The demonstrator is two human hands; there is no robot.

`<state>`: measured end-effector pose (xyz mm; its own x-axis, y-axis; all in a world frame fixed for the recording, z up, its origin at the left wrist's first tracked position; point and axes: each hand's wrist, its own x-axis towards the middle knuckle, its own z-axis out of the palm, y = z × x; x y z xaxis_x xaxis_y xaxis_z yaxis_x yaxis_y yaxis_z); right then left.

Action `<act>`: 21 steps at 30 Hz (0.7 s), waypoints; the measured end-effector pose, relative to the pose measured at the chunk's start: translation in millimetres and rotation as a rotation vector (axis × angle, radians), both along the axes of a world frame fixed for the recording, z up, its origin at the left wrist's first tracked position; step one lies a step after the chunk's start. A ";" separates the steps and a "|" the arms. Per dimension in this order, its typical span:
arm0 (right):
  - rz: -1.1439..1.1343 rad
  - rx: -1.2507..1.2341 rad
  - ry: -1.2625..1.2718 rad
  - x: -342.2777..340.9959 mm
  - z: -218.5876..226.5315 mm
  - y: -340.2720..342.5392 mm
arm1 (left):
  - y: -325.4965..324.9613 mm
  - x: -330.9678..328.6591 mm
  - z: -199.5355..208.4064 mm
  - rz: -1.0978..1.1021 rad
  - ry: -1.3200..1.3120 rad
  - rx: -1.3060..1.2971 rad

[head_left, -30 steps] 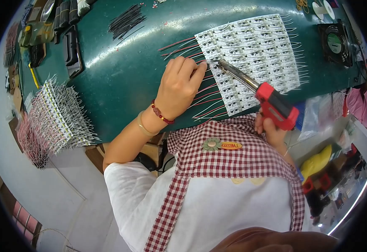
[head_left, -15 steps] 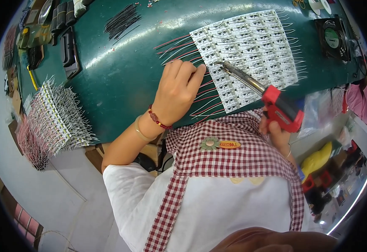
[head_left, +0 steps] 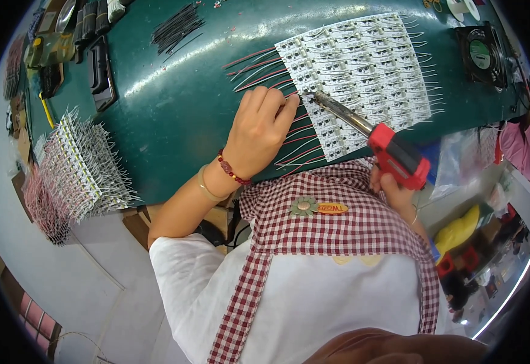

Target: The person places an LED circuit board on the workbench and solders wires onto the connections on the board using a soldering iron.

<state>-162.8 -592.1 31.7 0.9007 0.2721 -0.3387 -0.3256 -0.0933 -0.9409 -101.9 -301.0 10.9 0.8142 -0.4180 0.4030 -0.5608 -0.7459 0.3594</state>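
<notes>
A white panel of small circuit boards (head_left: pixel 371 67) lies on the green table, with thin red and white wires (head_left: pixel 256 62) sticking out along its left edge. My left hand (head_left: pixel 258 127) is closed at that edge, thumb and forefinger pinched on a wire whose end reaches the panel; the fingers mostly hide it. In my right hand (head_left: pixel 396 193) is a red and black soldering gun (head_left: pixel 396 153), its metal barrel pointing up and left. The gun's tip is at the panel's left edge, just right of my left fingertips. Whether it touches the board I cannot tell.
A bundle of wired white boards (head_left: pixel 86 173) hangs over the table's left end. Black tubing pieces (head_left: pixel 177 28) lie at the back, and a dark phone-like case (head_left: pixel 100 73) lies at left. A black fan (head_left: pixel 481 56) and a wire spool (head_left: pixel 462 8) stand at the right.
The soldering gun has moved slightly left, bringing its tip closer to my left fingertips at the panel edge. My left hand has shifted a little to the right.
</notes>
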 end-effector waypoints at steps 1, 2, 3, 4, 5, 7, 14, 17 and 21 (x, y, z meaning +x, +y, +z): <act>0.001 0.000 0.001 0.4 2.1 -0.4 | 0.2 0.2 0.5 0.001 0.001 0.000; 0.007 0.051 -0.017 1.2 4.8 -1.1 | 0.3 0.4 0.9 -0.001 0.003 0.005; 0.014 0.101 -0.035 1.4 6.2 -1.9 | 0.3 0.7 1.2 -0.003 0.006 0.009; 0.014 0.100 -0.035 0.9 6.3 -3.0 | 0.7 1.3 1.3 -0.003 0.007 0.009; 0.009 0.125 -0.041 0.4 6.4 -4.3 | 1.1 2.1 1.1 -0.006 -0.014 0.013; 0.003 0.150 -0.047 -0.4 6.7 -4.9 | 1.5 2.7 0.5 -0.009 -0.035 0.018; 0.048 0.002 0.013 -1.0 0.2 -6.4 | 1.5 -0.1 0.9 -0.004 -0.018 0.028; 0.062 -0.040 -0.032 -4.8 -8.2 -6.2 | 0.5 0.5 0.6 -0.001 -0.025 0.022; 0.003 -0.026 -0.067 -5.1 -1.2 -1.1 | 0.3 0.3 0.3 0.000 -0.019 0.028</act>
<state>-167.9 -593.2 30.5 0.9207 0.2671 -0.2846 -0.2617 -0.1186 -0.9579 -101.6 -300.8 11.2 0.8064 -0.4290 0.4070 -0.5673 -0.7555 0.3278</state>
